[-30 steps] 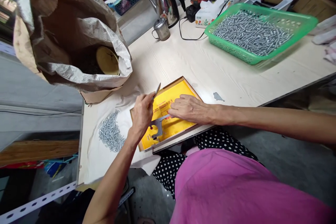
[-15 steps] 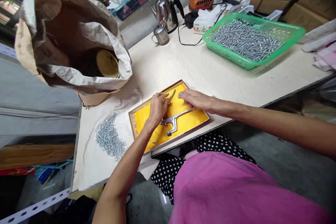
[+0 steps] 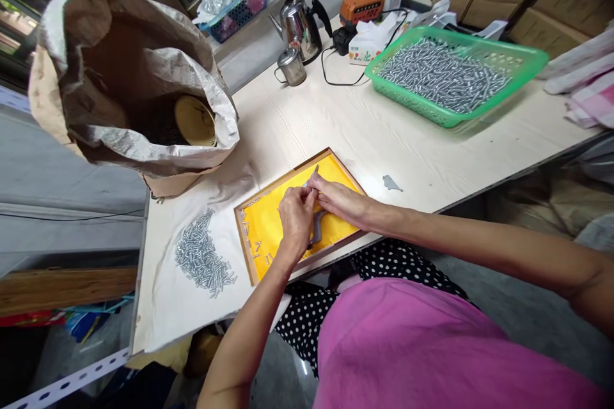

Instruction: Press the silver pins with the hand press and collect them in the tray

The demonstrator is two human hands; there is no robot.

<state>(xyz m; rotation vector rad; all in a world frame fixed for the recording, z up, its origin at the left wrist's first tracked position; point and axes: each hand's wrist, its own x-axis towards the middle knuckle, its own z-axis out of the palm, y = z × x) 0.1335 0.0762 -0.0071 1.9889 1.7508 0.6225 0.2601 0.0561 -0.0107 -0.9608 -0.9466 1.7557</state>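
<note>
Over a shallow tray (image 3: 283, 177) with a yellow lining, my left hand (image 3: 295, 217) and my right hand (image 3: 338, 199) meet fingertip to fingertip. Fingers on both are pinched closed; whatever small thing sits between them is hidden. Beneath the hands lies a grey metal hand tool like pliers (image 3: 316, 230), mostly covered, its curved lower part showing below my fingers. A slim grey tip (image 3: 314, 172) pokes out above them. Several small metal pins (image 3: 258, 246) are scattered along the tray's left side.
Left of the tray, a pile of small metal pins (image 3: 201, 255) lies on white cloth. A big open paper sack (image 3: 192, 163) stands behind it. At the back are a kettle (image 3: 300, 25), a metal cup (image 3: 290, 68) and a green basket (image 3: 417, 99) of metal pins.
My right hand has moved left and down to join my left hand, which has shifted slightly right and lower. The pliers-like tool is now more covered.
</note>
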